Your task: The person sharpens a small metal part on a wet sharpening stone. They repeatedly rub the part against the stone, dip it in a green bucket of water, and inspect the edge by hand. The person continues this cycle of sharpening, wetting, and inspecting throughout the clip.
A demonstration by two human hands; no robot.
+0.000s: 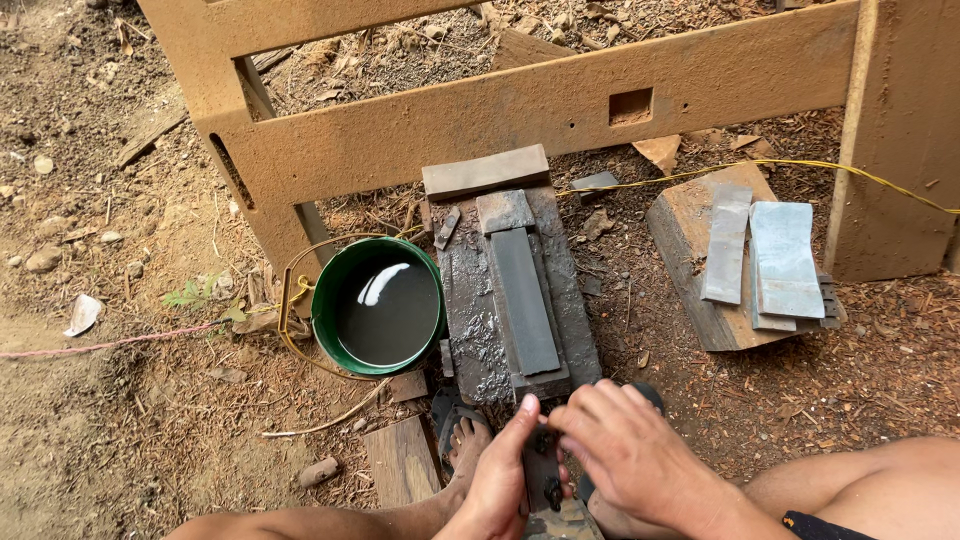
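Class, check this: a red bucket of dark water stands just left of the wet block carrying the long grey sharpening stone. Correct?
Not quite: the head view shows the bucket is green, not red. It does hold dark water and stands just left of the wet block carrying the long grey sharpening stone.

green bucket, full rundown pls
The bucket is round, green-walled and looks like plastic. It stands upright on the dirt, left of the wet stone block. Dark water nearly fills it and reflects a white patch of light. A thin yellowish wire handle hangs down along its left side. Its right rim sits against the block; neither hand touches it.
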